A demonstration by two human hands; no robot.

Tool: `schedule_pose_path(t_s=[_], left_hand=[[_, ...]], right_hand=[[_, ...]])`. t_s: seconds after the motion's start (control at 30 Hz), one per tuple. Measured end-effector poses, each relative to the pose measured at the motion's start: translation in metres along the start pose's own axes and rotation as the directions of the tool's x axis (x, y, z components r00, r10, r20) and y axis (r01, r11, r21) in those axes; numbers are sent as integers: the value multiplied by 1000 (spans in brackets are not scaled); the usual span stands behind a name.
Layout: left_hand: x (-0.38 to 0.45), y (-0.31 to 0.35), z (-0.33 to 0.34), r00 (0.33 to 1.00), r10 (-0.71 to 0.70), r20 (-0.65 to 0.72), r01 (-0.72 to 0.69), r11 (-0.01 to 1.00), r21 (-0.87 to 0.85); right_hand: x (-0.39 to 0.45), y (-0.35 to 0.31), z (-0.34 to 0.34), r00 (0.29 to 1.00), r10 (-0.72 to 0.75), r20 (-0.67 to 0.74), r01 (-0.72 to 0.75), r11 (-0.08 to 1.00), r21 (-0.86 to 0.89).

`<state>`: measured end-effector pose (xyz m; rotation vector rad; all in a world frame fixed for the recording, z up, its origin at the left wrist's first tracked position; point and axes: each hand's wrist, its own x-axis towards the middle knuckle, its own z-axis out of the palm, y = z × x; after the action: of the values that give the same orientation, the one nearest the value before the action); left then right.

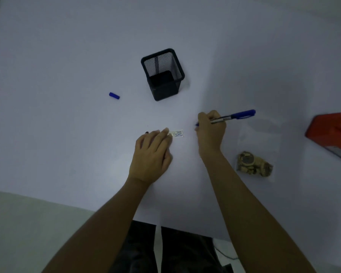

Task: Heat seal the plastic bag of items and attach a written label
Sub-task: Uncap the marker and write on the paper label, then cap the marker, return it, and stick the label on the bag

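Note:
A small white label (178,133) with blue handwriting lies on the white table (67,56). My left hand (153,154) rests flat with its fingertips pressing the label's left end. Just right of the label, my right hand (211,133) grips a blue pen (234,116), whose tip points down-left near the table, a little off the label. The clear plastic bag (258,152) with brownish items bunched at its near end lies to the right of my right forearm. The pen's blue cap (114,95) lies loose at the left.
A black mesh pen holder (162,73) stands behind the label. An orange heat sealer (331,133) sits at the right edge. The table's near edge runs across the bottom, with my legs below it.

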<state>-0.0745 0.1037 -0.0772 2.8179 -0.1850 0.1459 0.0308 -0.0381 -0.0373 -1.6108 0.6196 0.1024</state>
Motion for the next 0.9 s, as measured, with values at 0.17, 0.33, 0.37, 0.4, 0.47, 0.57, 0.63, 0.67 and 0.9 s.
schedule_pose_path(t_s=[0.17,0.33,0.37,0.4,0.47,0.57,0.63,0.67,0.9], left_hand=[[1,-2,-3,1000,11,-13,-11,1000,-17],[5,-4,-2,1000,16,-15,-16,1000,-2],[9,-4,-2,1000,12,-23,-12,1000,-9],[12,-4,-3,999,5,-32,-6,1000,-20],[22,-3,-6,1000,-12,-26,11,999,-34],[38,-2,-14,999,-46,16,47,997,-55],[46,-3,-18,997,-60,44,64,995,-80],[49,-3,-20,997,-52,52,57,995,-86],[63,-25,-56,969,-227,-95,206,960,-191]], right_hand=[[-18,-7,-55,991,134,-26,-132,989,64],[-37,-5,-101,991,130,-37,-133,988,-82],[-40,-5,-107,991,129,-33,-132,986,-102],[-42,-6,-111,991,133,-32,-136,984,-118],[-45,-8,-117,988,148,-30,-151,979,-137],[-48,-14,-118,987,157,-30,-160,977,-144],[-49,-19,-115,988,153,-20,-154,978,-143],[-51,-22,-113,989,150,-14,-151,978,-144],[-53,-52,-94,985,157,66,-149,983,-107]])
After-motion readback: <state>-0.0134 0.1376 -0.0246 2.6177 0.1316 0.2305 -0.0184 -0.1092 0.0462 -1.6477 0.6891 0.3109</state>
